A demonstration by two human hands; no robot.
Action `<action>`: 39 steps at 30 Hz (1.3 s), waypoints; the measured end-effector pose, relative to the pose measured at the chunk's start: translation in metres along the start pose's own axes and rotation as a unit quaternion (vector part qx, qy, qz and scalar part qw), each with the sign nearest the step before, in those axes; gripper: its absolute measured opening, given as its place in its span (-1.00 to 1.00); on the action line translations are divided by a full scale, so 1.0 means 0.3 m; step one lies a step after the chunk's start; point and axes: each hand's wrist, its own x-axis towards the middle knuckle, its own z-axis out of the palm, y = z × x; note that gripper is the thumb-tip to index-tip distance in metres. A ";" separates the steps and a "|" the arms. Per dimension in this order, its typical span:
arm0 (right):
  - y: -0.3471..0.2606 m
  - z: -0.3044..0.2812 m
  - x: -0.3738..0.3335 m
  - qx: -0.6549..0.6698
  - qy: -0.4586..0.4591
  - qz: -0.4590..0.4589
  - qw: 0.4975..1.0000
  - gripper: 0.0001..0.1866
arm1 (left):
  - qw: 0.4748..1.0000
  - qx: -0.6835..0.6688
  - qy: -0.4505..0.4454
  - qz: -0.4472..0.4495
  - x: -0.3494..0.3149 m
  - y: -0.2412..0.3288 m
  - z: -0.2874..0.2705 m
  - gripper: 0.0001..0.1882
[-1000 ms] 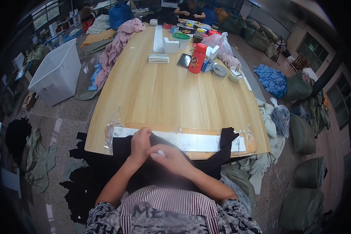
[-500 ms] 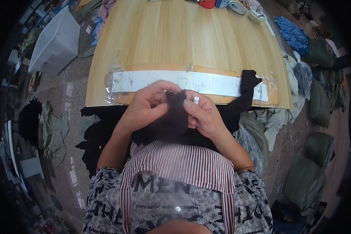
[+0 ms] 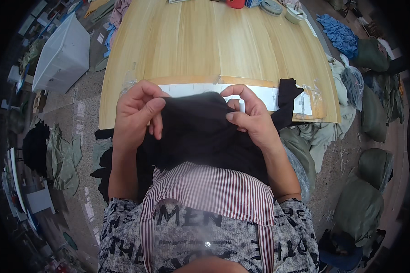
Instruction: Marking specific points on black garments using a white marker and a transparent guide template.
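Observation:
A piece of black fabric (image 3: pixel 196 123) is stretched between my two hands at the table's near edge, its lower part falling over my lap. My left hand (image 3: pixel 141 111) pinches its upper left corner between thumb and fingers. On the other side my right hand (image 3: pixel 253 116) grips the fabric's right edge, and a short white stick (image 3: pixel 242 106), perhaps chalk or a marker, is tucked among its fingers. A loose strip of black fabric (image 3: pixel 287 98) lies over the table edge to the right of that hand.
Before me is a wood-grain table (image 3: pixel 200 41) with a white marked paper strip (image 3: pixel 187 88) taped along its near edge. A tub (image 3: pixel 296 13) and a roll of tape (image 3: pixel 271 7) sit at the far right. A white bin (image 3: pixel 61 54) stands left; cloth bundles (image 3: pixel 360 204) lie on the right.
My hands have moved apart, left hand leftward and right hand rightward. The black fabric, bunched between them before, is now spread wide.

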 end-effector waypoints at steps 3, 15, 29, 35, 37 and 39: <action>-0.017 -0.052 -0.007 -0.216 -0.092 -0.105 0.966 -0.79 | 0.991 -0.001 -0.111 -0.075 -0.001 0.005 0.027 -0.96; -0.613 -0.181 0.237 -0.659 0.149 -0.390 0.625 -0.80 | 0.820 0.323 0.163 0.443 0.560 0.214 0.087 -0.88; 0.314 -0.038 0.269 -0.580 0.152 -0.280 0.750 -0.76 | 0.957 0.283 0.034 0.050 0.251 -0.361 -0.372 -0.87; 0.349 -0.040 0.250 -0.561 0.140 -0.240 0.780 -0.72 | 0.985 0.146 0.085 0.041 0.121 -0.467 -0.368 -0.89; 0.356 -0.045 0.239 -0.567 0.151 -0.248 0.771 -0.71 | 0.988 0.098 0.099 0.069 0.101 -0.486 -0.347 -0.88; 0.352 -0.040 0.230 -0.570 0.152 -0.242 0.771 -0.72 | 0.988 0.086 0.102 0.073 0.095 -0.487 -0.335 -0.88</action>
